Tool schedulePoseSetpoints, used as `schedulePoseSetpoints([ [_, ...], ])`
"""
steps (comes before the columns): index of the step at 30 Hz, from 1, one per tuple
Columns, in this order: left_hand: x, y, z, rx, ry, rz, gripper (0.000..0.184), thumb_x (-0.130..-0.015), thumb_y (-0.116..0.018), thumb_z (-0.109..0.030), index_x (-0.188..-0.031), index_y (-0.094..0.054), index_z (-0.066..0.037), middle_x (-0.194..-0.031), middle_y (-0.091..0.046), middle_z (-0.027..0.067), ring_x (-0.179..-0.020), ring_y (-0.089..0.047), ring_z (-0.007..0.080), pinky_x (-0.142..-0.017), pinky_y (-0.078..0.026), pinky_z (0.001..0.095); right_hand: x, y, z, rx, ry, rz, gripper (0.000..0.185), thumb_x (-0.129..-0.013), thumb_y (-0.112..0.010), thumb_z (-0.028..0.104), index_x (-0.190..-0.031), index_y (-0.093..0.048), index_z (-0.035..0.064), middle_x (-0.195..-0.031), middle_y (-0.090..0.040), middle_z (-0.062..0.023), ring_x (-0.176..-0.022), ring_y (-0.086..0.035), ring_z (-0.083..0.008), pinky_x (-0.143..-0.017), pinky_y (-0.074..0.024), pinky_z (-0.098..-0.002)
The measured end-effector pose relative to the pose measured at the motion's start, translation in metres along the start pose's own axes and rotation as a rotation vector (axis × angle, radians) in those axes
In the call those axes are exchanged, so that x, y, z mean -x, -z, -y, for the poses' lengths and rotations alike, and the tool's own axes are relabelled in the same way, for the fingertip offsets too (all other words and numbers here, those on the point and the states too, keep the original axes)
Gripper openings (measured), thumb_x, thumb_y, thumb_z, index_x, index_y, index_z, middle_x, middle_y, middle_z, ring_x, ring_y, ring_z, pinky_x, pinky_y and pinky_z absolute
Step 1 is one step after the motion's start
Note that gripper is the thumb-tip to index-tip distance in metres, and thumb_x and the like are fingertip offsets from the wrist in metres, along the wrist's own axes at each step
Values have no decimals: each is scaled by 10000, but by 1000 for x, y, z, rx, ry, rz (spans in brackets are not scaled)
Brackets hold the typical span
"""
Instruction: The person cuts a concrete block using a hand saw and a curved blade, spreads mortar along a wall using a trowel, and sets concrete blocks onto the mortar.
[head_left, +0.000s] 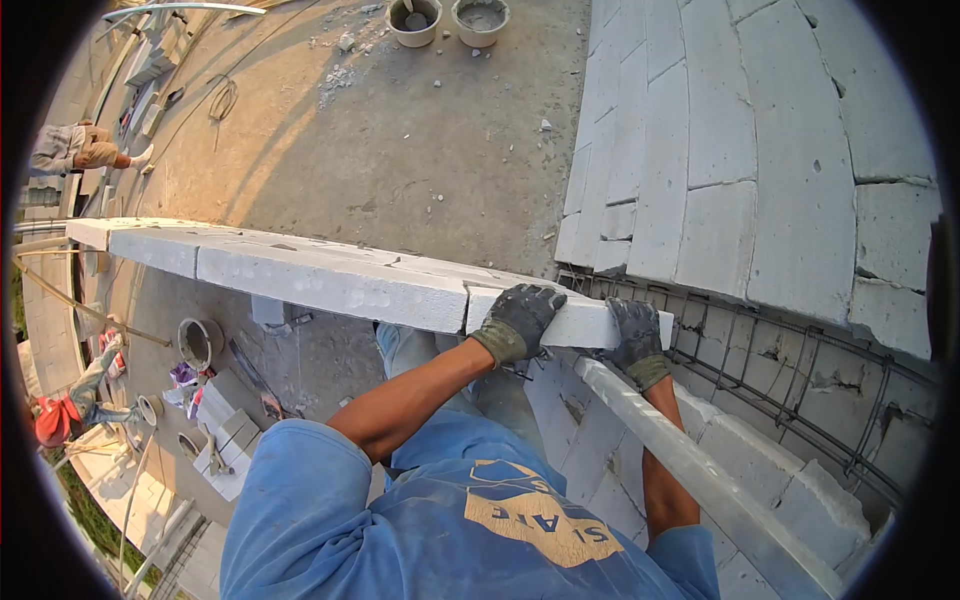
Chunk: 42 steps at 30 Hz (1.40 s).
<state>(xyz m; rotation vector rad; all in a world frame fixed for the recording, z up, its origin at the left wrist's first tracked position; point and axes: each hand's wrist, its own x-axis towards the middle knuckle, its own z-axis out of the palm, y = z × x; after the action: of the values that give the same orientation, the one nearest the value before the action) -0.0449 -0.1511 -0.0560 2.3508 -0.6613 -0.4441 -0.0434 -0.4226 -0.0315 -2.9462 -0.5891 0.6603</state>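
Observation:
A low wall of white blocks (330,285) runs from the left to the centre, where its end meets the rebar. My left hand (520,318), in a dark glove, grips the top of the end block (580,325), beside a vertical joint. My right hand (636,335), gloved too, is wrapped over the same block at its right end. Both sets of fingers curl over the far edge, and their tips are partly hidden. Below my right hand, a long metal straightedge (710,470) leans diagonally toward the lower right.
Rebar (790,400) lines the gap beside the large block wall (720,150). Two buckets, one here (480,20), stand at the top. Cut blocks (225,420), an empty bucket (200,343) and a saw (256,375) lie left. Two other people (75,150) (80,408) are at the far left.

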Motion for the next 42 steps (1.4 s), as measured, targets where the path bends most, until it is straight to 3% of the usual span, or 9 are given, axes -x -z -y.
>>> schedulePoseSetpoints([
  [8, -13, -13, 5, -55, 57, 72, 734, -655, -829, -233, -1313, -540, -84, -1250, -595, 128, -1222, -537, 314, -1057, -407, 445, -13, -14, -13, -15, 53, 58, 923, -587, -879, 416, -1356, -496, 78, -1296, -547, -159, -1265, -474, -335, -1123, -309, -493],
  [24, -12, -22, 12, -43, 80, 215, 884, -592, -888, -299, -1371, -509, -119, -1354, -568, 117, -1278, -520, 309, -1102, -388, 438, -1, -22, -10, -76, 18, 102, 883, -634, -855, 422, -1376, -490, 114, -1360, -535, -122, -1291, -472, -303, -1120, -315, -493],
  [26, -9, -34, 18, -96, 51, 140, 912, -587, -892, -380, -1372, -510, -117, -1340, -575, 124, -1259, -531, 317, -1084, -403, 439, 0, -25, -13, -109, 36, 105, 899, -655, -842, 413, -1410, -460, 111, -1378, -519, -142, -1310, -455, -312, -1146, -289, -499],
  [30, -15, -16, 11, -54, 52, 197, 887, -593, -882, -326, -1366, -502, -111, -1314, -579, 130, -1229, -551, 333, -1064, -428, 439, 15, -27, -19, -217, 56, 19, 873, -738, -789, 355, -1462, -396, 67, -1442, -449, -194, -1375, -382, -350, -1203, -212, -488],
  [33, -17, -16, 11, -59, 60, 213, 907, -592, -883, -346, -1378, -494, -114, -1324, -575, 130, -1226, -553, 331, -1063, -431, 434, 39, -16, -14, -164, -162, -74, 784, -786, -748, 315, -1440, -418, 36, -1459, -430, -183, -1387, -352, -379, -1206, -210, -476],
  [35, -18, -19, 13, -90, 50, 238, 944, -590, -885, -353, -1399, -471, -99, -1330, -570, 141, -1236, -545, 329, -1087, -406, 446, 62, -46, -20, -121, -204, -215, 689, -842, -694, 289, -1407, -442, -13, -1419, -464, -223, -1342, -395, -416, -1167, -273, -496],
  [37, -18, -16, 15, -222, -19, 205, 1006, -589, -853, -555, -1401, -478, -94, -1330, -567, 167, -1267, -513, 359, -1114, -364, 468, 73, -55, -10, -197, -555, -391, 622, -905, -631, 296, -1382, -446, -58, -1349, -501, -288, -1272, -457, -440, -1100, -344, -505],
  [38, -14, -11, 18, -230, -27, 214, 1006, -589, -853, -555, -1401, -478, -94, -1330, -567, 167, -1267, -513, 359, -1114, -364, 468, 77, -59, -6, -208, -705, -472, 599, -940, -596, 302, -1372, -441, -83, -1310, -520, -325, -1232, -491, -453, -1064, -381, -506],
  [42, 4, 37, 44, -214, 16, 283, 731, -821, -725, -452, -1408, -480, -90, -1344, -561, 180, -1284, -500, 347, -1141, -315, 473, 54, -77, -6, -437, -925, -543, 677, -932, -615, 353, -1391, -404, -99, -1353, -489, -335, -1264, -482, -454, -1070, -387, -466],
])
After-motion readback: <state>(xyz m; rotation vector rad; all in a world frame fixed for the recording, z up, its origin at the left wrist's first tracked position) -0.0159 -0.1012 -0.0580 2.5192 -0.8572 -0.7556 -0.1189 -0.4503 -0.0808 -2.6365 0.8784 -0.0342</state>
